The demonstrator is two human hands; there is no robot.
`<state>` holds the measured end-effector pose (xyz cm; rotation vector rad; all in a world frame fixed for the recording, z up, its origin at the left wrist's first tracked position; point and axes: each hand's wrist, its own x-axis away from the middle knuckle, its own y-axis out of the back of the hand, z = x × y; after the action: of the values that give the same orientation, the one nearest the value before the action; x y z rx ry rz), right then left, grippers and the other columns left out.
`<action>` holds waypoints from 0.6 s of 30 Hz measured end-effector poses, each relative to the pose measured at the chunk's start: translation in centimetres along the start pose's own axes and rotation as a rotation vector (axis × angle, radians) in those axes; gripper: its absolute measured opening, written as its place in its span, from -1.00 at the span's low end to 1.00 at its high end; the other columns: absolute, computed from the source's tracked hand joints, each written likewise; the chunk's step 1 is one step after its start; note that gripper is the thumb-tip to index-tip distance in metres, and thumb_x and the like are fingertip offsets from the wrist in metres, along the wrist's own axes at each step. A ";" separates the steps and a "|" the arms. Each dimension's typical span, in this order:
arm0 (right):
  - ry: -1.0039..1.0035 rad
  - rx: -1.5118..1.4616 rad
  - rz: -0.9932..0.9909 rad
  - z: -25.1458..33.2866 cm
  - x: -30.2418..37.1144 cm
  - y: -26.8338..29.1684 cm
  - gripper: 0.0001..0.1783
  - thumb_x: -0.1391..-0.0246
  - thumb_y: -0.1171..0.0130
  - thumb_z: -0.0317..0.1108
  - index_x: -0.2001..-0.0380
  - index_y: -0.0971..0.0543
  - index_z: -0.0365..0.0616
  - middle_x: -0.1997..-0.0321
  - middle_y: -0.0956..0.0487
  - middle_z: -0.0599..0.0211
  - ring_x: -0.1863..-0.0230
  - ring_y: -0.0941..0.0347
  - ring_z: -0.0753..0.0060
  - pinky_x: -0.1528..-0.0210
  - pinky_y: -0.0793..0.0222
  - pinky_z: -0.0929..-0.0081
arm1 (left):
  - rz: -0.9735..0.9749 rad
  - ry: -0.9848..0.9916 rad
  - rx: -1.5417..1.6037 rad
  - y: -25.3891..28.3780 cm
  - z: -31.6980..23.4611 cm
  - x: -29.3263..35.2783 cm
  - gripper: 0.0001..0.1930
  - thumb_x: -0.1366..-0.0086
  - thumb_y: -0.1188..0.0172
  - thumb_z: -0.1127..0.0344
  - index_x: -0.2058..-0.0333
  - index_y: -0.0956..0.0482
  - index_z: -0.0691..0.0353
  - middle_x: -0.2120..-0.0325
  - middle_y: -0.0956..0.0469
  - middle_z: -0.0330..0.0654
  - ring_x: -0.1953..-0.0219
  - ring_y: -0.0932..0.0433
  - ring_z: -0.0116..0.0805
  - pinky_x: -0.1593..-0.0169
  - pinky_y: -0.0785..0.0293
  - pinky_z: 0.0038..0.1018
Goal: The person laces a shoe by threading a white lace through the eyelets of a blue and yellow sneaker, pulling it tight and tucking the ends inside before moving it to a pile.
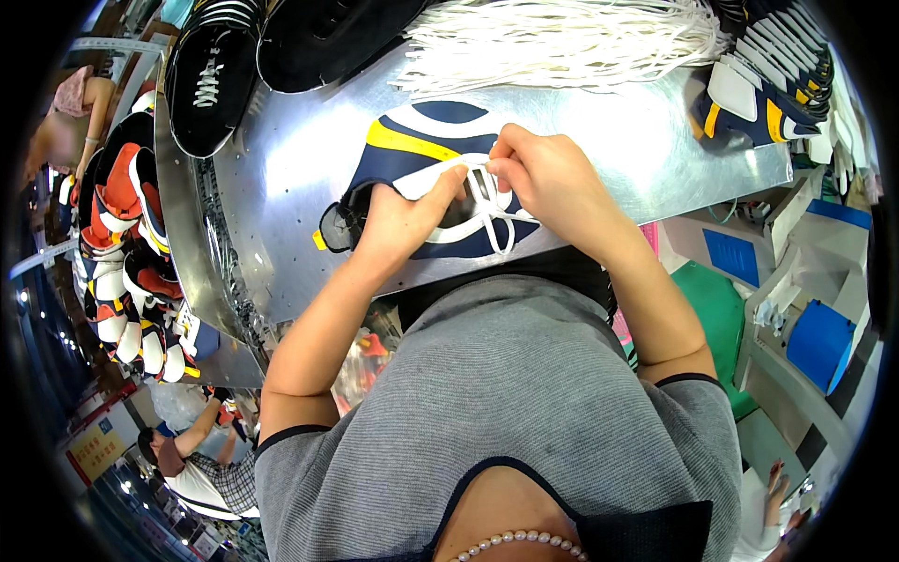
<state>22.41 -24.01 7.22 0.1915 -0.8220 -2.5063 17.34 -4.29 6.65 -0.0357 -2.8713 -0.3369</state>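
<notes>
Brushed metal worktable [309,159] spreading wide, navy shoe upper [412,150] with yellow stripe at centre, bundle of white laces [562,42] at twelve o'clock, left hand [398,225] gripping the upper, right hand [552,178] pinching a thin white lace [492,225].
</notes>
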 end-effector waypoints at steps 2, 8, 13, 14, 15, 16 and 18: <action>0.001 0.102 0.055 0.5 -0.7 -0.1 -0.86 -0.17 -0.14 -0.37 0.37 -0.51 -0.24 0.50 -0.63 0.06 0.41 -0.59 -0.05 0.33 -0.46 0.11 | 0.002 -0.002 0.018 -0.4 0.0 0.7 -0.83 -0.36 -0.25 0.25 0.27 -0.62 0.23 0.47 -0.61 -0.35 0.49 -0.47 -0.64 0.42 -0.37 -0.65; 0.037 0.346 0.141 2.3 -1.3 -0.2 -0.84 -0.16 -0.10 -0.37 0.32 -0.51 -0.27 0.47 -0.63 0.03 0.34 -0.61 -0.05 0.30 -0.48 0.11 | 0.087 0.219 0.140 0.9 0.1 -0.3 -0.86 -0.35 -0.18 0.32 0.35 -0.61 0.25 0.54 -0.57 -0.32 0.54 -0.40 -0.61 0.41 -0.33 -0.62; -0.061 -0.327 -0.122 0.7 -1.6 0.3 -0.84 -0.28 -0.07 -0.34 0.21 -0.51 -0.21 0.46 -0.61 0.13 0.38 -0.59 0.13 0.28 -0.46 0.30 | 0.048 0.356 0.223 2.0 -1.7 -0.5 -0.71 -0.26 -0.36 0.22 0.16 -0.60 0.29 0.31 -0.62 -0.27 0.28 -0.52 -0.54 0.15 -0.45 -0.58; -0.039 -0.452 -0.154 -0.5 -2.0 -1.4 -0.80 -0.28 -0.09 -0.31 0.16 -0.49 -0.21 0.47 -0.59 0.14 0.40 -0.58 0.19 0.28 -0.44 0.35 | 0.130 0.283 0.153 2.0 -1.9 -0.7 -0.53 -0.18 -0.46 0.21 0.01 -0.55 0.31 0.13 -0.60 -0.21 0.08 -0.53 -0.45 -0.05 -0.45 -0.50; -0.028 -0.259 -0.185 -1.1 -2.3 -2.6 -0.81 -0.29 -0.10 -0.31 0.13 -0.49 -0.18 0.44 -0.60 0.15 0.39 -0.58 0.16 0.27 -0.45 0.36 | 0.145 0.288 0.073 2.2 -1.9 -1.0 -0.50 -0.15 -0.48 0.27 -0.02 -0.55 0.29 0.06 -0.60 -0.18 0.00 -0.52 -0.41 -0.12 -0.43 -0.45; 0.013 -0.255 -0.243 -1.1 -2.1 -3.4 -0.81 -0.28 -0.11 -0.31 0.13 -0.49 -0.17 0.43 -0.61 0.15 0.38 -0.58 0.13 0.27 -0.45 0.34 | 0.082 0.285 0.091 2.0 -1.8 -1.1 -0.50 -0.14 -0.48 0.28 -0.02 -0.55 0.29 0.07 -0.60 -0.20 0.02 -0.53 -0.43 -0.11 -0.43 -0.46; 0.083 -0.191 -0.301 -1.1 -1.7 -4.6 -0.82 -0.27 -0.13 -0.31 0.14 -0.50 -0.14 0.40 -0.63 0.13 0.35 -0.59 0.07 0.29 -0.45 0.29 | -0.023 0.291 0.083 1.5 -1.3 -1.0 -0.53 -0.13 -0.48 0.33 0.00 -0.56 0.31 0.12 -0.62 -0.24 0.08 -0.55 -0.45 -0.06 -0.46 -0.49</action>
<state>22.36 -20.54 3.63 0.3749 -0.5501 -2.8165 18.72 -3.10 7.92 0.0566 -2.5957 -0.2067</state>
